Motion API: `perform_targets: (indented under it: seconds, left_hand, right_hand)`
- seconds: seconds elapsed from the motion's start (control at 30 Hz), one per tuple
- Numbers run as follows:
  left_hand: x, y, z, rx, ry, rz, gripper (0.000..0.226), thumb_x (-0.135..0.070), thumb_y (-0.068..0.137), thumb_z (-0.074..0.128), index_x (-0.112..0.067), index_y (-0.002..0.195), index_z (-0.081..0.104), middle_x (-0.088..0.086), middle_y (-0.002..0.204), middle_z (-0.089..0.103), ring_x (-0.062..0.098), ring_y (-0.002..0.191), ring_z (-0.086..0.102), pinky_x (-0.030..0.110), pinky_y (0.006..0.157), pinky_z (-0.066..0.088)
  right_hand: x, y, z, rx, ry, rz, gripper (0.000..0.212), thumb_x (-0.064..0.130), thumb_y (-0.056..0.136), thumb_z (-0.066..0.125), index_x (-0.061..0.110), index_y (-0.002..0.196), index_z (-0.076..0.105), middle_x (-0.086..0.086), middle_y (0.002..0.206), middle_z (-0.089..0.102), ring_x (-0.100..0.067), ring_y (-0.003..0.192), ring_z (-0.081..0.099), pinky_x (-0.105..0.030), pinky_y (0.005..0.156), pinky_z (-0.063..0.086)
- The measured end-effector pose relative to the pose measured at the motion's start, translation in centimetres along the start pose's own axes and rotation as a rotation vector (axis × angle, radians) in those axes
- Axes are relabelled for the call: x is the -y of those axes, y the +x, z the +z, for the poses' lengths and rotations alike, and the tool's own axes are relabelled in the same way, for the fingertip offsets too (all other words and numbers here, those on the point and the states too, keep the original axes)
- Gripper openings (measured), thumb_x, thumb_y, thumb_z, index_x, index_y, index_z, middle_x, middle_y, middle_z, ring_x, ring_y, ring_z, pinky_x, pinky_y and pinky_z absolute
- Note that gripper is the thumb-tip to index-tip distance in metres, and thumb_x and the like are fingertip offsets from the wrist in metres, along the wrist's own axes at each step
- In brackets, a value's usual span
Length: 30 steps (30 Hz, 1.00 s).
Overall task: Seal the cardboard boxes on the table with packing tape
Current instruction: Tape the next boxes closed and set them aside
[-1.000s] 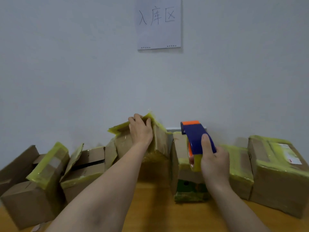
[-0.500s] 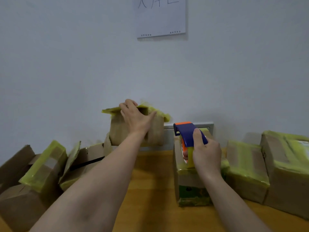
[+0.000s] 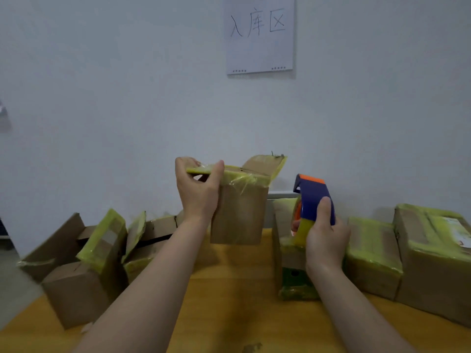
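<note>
My left hand [image 3: 197, 189] grips a small cardboard box [image 3: 238, 212] by its left top edge and holds it in the air above the wooden table [image 3: 229, 314]. The box's top flaps carry old yellow tape, and one flap [image 3: 265, 163] stands open at the back right. My right hand [image 3: 323, 238] holds a blue and orange tape dispenser [image 3: 312, 200] loaded with yellow tape, just right of the lifted box and apart from it.
Several open, yellow-taped boxes [image 3: 84, 258] crowd the table's left side. A row of taped boxes [image 3: 430, 258] lines the right, one [image 3: 288, 253] directly behind the dispenser. A handwritten paper sign [image 3: 260, 34] hangs on the white wall.
My left hand has lifted the small box off the row, up and toward me, and shifted its grip to the top edge. The dispenser has stayed in my right hand.
</note>
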State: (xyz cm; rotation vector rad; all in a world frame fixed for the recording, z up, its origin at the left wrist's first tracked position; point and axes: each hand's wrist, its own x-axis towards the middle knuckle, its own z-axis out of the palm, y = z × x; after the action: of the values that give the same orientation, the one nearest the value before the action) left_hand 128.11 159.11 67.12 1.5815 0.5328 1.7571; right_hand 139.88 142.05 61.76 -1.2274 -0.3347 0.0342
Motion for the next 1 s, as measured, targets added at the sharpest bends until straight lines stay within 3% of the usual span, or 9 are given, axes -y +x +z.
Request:
perform_targets:
  seconds: [0.07, 0.17, 0.33, 0.4, 0.53, 0.67, 0.73, 0.87, 1.0]
  left_hand:
    - [-1.3, -2.0, -2.6, 0.053, -0.062, -0.012, 0.039, -0.019, 0.084, 0.079, -0.016, 0.094, 0.041, 0.004, 0.102, 0.052, 0.002, 0.088, 0.058, 0.017, 0.076, 0.049]
    - [-2.1, -5.1, -6.9, 0.112, -0.042, -0.011, 0.037, -0.021, 0.079, 0.075, -0.022, 0.094, 0.041, 0.012, 0.119, 0.053, 0.022, 0.121, 0.056, 0.040, 0.096, 0.051]
    - [-2.1, -11.4, -12.6, 0.142, 0.038, -0.029, 0.035, -0.023, 0.068, 0.063, -0.015, 0.094, 0.041, 0.019, 0.117, 0.047, 0.018, 0.128, 0.048, 0.035, 0.104, 0.041]
    - [-1.5, -13.8, -14.5, 0.150, 0.032, -0.072, 0.036, -0.023, 0.067, 0.061, -0.013, 0.095, 0.041, 0.015, 0.119, 0.048, 0.019, 0.130, 0.048, 0.045, 0.107, 0.042]
    - [-1.1, -16.7, -16.9, 0.203, 0.050, -0.083, 0.035, -0.004, 0.065, 0.058, -0.016, 0.095, 0.043, 0.009, 0.124, 0.052, 0.024, 0.132, 0.048, 0.057, 0.109, 0.042]
    - [-2.5, -17.0, -18.3, 0.370, 0.249, -0.010, 0.043, -0.003, 0.066, 0.060, -0.023, 0.103, 0.056, -0.007, 0.136, 0.053, 0.015, 0.139, 0.044, 0.046, 0.112, 0.042]
    - [-3.1, -16.9, -18.9, 0.535, 0.318, -0.028, 0.047, -0.013, 0.072, 0.066, -0.031, 0.116, 0.061, -0.016, 0.143, 0.050, 0.009, 0.142, 0.041, 0.043, 0.114, 0.043]
    - [-4.5, -17.3, -19.8, 0.739, 0.420, -0.051, 0.063, -0.066, 0.079, 0.061, -0.046, 0.138, 0.052, -0.028, 0.152, 0.036, 0.004, 0.145, 0.031, 0.039, 0.111, 0.039]
    - [-5.5, -18.1, -19.4, 0.793, 0.486, -0.192, 0.099, -0.099, 0.059, 0.053, -0.062, 0.146, 0.027, -0.047, 0.132, 0.022, 0.001, 0.132, 0.035, 0.036, 0.106, 0.046]
  right_hand:
    - [0.9, -1.4, -0.4, -0.015, 0.028, 0.001, 0.033, 0.050, 0.104, 0.044, 0.020, 0.103, 0.058, 0.004, 0.079, 0.065, 0.002, 0.061, 0.066, -0.019, 0.055, 0.047]
    - [1.5, -3.7, -0.8, -0.012, 0.017, -0.014, 0.039, 0.053, 0.102, 0.045, 0.018, 0.102, 0.063, 0.001, 0.083, 0.066, -0.013, 0.073, 0.066, -0.024, 0.060, 0.047]
    - [0.9, -8.5, -1.6, 0.073, -0.003, -0.014, 0.053, 0.051, 0.102, 0.045, 0.004, 0.107, 0.067, 0.002, 0.077, 0.061, -0.010, 0.065, 0.057, -0.012, 0.051, 0.043]
    - [0.5, -10.4, -2.0, 0.108, -0.016, -0.030, 0.053, 0.048, 0.103, 0.045, -0.001, 0.104, 0.067, 0.002, 0.073, 0.060, -0.004, 0.057, 0.056, -0.008, 0.046, 0.040]
    - [-0.3, -13.6, -2.3, 0.182, -0.015, -0.028, 0.048, 0.044, 0.104, 0.044, 0.003, 0.101, 0.069, 0.000, 0.072, 0.065, 0.002, 0.054, 0.061, -0.009, 0.047, 0.043]
    - [-0.6, -15.1, -1.8, 0.225, -0.006, 0.007, 0.041, 0.048, 0.102, 0.044, 0.015, 0.102, 0.068, -0.003, 0.081, 0.071, -0.003, 0.064, 0.068, -0.012, 0.050, 0.048]
    - [-0.4, -15.7, -1.3, 0.239, -0.008, 0.003, 0.033, 0.046, 0.103, 0.044, 0.022, 0.099, 0.066, -0.001, 0.082, 0.071, -0.002, 0.065, 0.068, -0.012, 0.051, 0.049]
    - [-0.2, -16.2, -0.5, 0.256, -0.024, -0.028, 0.033, 0.038, 0.105, 0.044, 0.017, 0.096, 0.067, 0.005, 0.073, 0.069, 0.001, 0.060, 0.066, -0.010, 0.049, 0.046]
    - [-0.5, -16.1, 0.1, 0.311, -0.062, -0.044, 0.038, 0.042, 0.105, 0.043, 0.015, 0.095, 0.069, -0.001, 0.073, 0.071, -0.006, 0.059, 0.067, -0.013, 0.050, 0.048]
